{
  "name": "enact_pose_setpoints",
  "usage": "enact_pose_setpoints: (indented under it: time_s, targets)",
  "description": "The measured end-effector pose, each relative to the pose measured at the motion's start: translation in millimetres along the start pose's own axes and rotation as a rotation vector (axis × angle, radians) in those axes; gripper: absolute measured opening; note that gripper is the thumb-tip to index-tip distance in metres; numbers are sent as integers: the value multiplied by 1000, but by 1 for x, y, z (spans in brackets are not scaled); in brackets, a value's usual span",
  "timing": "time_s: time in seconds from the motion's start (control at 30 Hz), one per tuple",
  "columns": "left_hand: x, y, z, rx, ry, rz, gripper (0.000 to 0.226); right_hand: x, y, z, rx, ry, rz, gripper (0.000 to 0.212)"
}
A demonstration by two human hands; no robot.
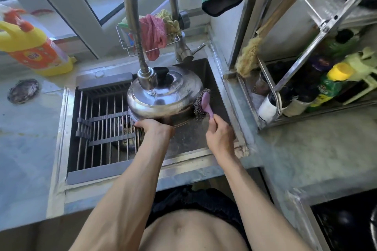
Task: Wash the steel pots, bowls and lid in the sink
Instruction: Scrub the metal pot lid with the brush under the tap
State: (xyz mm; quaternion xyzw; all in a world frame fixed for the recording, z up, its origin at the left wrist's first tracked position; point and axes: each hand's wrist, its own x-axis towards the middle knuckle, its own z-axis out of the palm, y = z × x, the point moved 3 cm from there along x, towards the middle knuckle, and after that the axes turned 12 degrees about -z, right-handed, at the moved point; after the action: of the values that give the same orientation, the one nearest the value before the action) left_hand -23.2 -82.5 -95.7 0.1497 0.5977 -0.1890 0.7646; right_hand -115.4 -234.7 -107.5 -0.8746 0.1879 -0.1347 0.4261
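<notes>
A domed steel lid (171, 95) with a black knob sits tilted on a steel pot (179, 118) in the sink (216, 85), right under the faucet head (147, 79). My left hand (155, 127) grips the near rim of the lid and pot. My right hand (219, 132) holds the purple handle of a steel-wool scrubber (201, 105), whose wire pad presses against the pot's right side. More dishes lie in the sink below the rack, mostly hidden.
A slatted drying rack (102, 126) covers the sink's left half. A yellow detergent bottle (34, 48) lies on the left counter. Cloths hang in a wire caddy (155, 34) behind the faucet. A steel shelf (306, 87) with bottles stands at the right.
</notes>
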Motion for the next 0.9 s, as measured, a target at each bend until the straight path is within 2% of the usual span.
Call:
enact_pose_setpoints:
  time_s: [0.2, 0.27, 0.37, 0.47, 0.6, 0.67, 0.77, 0.83, 0.9]
  targets:
    - [-24, -9, -12, 47, 37, 39, 74, -8, -4, -6, -104, -20, -3, 23]
    - [-22, -5, -16, 58, 47, 81, 76, -15, -18, -7, -156, -32, -112, 25]
    - [-9, 12, -18, 89, 65, 162, 85, -26, -39, -5, -269, -140, -337, 39]
    - [-1, 18, -24, 247, 117, 217, 91, -22, -51, 0, -369, -224, -409, 35]
    - [-1, 20, -32, 484, 156, 311, 70, -12, -87, 18, -500, -319, -579, 31]
    - [0, 28, -35, 550, 118, 339, 64, 4, -93, 19, -563, -327, -550, 32]
    - [5, 47, -31, 652, 66, 368, 56, 24, -90, 7, -633, -306, -391, 31]
    - [7, 59, -26, 682, 60, 365, 57, 13, -100, 11, -633, -338, -461, 32]
    - [17, 66, -25, 725, 72, 352, 62, -3, -114, 22, -600, -441, -548, 28]
